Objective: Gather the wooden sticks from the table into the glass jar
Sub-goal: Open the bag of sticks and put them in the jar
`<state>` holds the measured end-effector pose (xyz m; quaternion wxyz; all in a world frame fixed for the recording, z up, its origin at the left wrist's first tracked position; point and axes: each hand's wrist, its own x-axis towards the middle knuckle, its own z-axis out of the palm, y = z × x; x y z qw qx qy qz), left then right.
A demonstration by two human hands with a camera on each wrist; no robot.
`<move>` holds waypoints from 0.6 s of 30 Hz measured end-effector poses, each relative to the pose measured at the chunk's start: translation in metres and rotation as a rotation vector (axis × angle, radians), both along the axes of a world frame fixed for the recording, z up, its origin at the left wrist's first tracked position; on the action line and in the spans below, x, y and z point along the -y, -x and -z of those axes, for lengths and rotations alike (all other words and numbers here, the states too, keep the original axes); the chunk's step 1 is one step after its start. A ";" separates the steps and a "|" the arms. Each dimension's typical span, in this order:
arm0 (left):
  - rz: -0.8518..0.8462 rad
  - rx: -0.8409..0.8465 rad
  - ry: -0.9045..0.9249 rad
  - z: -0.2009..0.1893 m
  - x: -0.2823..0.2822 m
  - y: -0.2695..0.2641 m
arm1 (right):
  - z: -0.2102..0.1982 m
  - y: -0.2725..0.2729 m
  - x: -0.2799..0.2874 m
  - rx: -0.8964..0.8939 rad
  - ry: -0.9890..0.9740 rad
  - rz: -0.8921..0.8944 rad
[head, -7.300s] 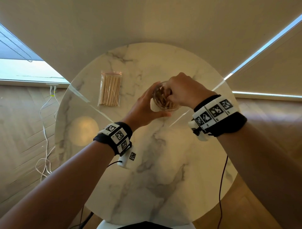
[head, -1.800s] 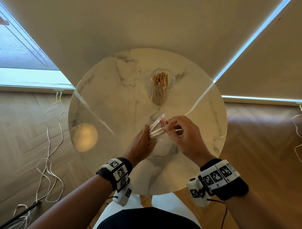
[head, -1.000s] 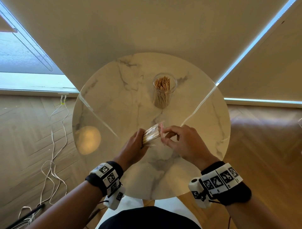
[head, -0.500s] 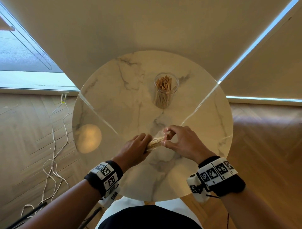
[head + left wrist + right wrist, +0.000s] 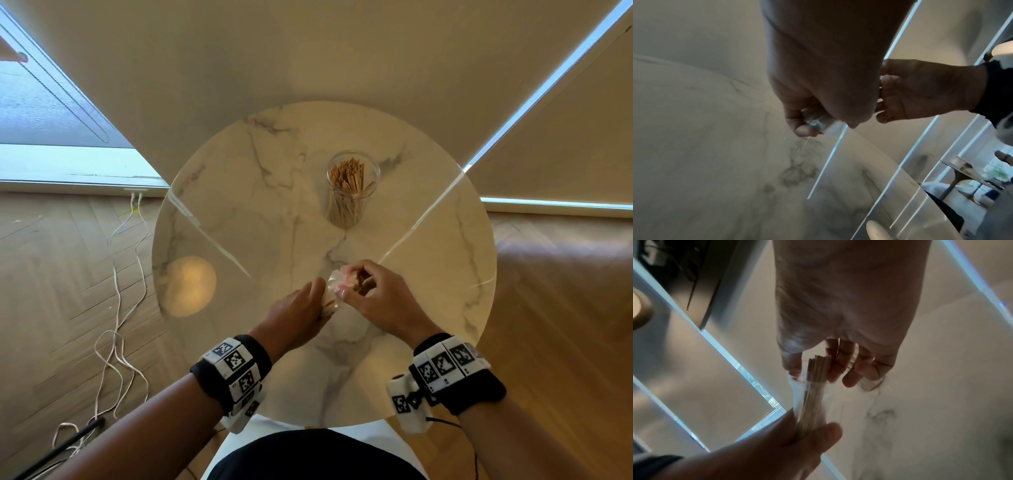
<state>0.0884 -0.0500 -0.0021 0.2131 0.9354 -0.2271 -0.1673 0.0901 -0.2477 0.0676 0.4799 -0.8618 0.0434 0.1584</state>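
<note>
Cables (image 5: pixel 116 308) on the floor at far left, clear of the round marble surface (image 5: pixel 239 212). Left hand (image 5: pixel 294 318) over the near-centre of the surface, fingers and thumb curled round the lower end of a clear bag (image 5: pixel 334 291) of sticks (image 5: pixel 813 392). In the right wrist view the sticks run as one tight bundle inside the bag, from the left grip up toward the right hand (image 5: pixel 380 301). Right hand just beside the left, fingertips pinching the bag's crumpled top end; exact finger placement is partly hidden in the head view. Both hands clamped on the same bag, held just above the surface; contact with the surface unclear. Jar (image 5: pixel 352 188) stands upright further back, right of centre, well apart from the hands, already holding a batch of sticks leaning inside.
</note>
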 end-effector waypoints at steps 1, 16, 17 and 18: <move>0.046 0.047 -0.017 0.001 -0.001 -0.001 | -0.004 -0.002 0.003 0.016 0.019 -0.053; -0.058 -0.232 0.489 -0.010 0.019 -0.006 | 0.013 0.005 -0.034 -0.037 -0.641 0.553; -0.050 -0.236 0.502 -0.014 0.022 -0.007 | 0.013 0.003 -0.034 -0.036 -0.644 0.568; -0.039 -0.229 0.516 -0.016 0.023 -0.008 | 0.013 0.001 -0.035 -0.040 -0.626 0.561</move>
